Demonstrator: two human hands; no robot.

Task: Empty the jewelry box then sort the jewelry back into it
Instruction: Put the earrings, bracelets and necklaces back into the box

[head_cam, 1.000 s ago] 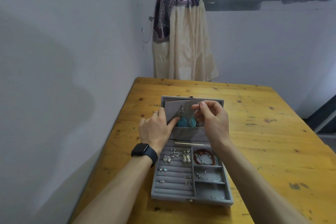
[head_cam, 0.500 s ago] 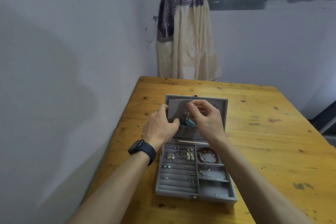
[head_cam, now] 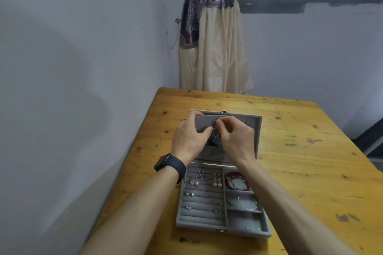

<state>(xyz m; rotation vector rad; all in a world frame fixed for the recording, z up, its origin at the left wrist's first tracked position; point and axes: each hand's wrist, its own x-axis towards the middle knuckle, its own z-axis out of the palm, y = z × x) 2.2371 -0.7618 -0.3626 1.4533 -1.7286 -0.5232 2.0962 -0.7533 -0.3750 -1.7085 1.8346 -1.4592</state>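
Open jewelry box (head_cam: pixel 199 227) on the table (head_cam: pixel 300 172): the hands have been drawn together at its lid panel (head_cam: pixel 204 122), the panel's edge gripped by the left hand (head_cam: pixel 189 141), the dangling earring (head_cam: pixel 215 135) pinched by the right hand (head_cam: pixel 238 141), judged mid-hooking

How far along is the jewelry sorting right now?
Done: studs line the ring rows; a red bracelet and a chain lie in side compartments of the jewelry box. In hand: the left hand holds the lid flap, the right hand pinches a dangling earring. Left: hanging it.
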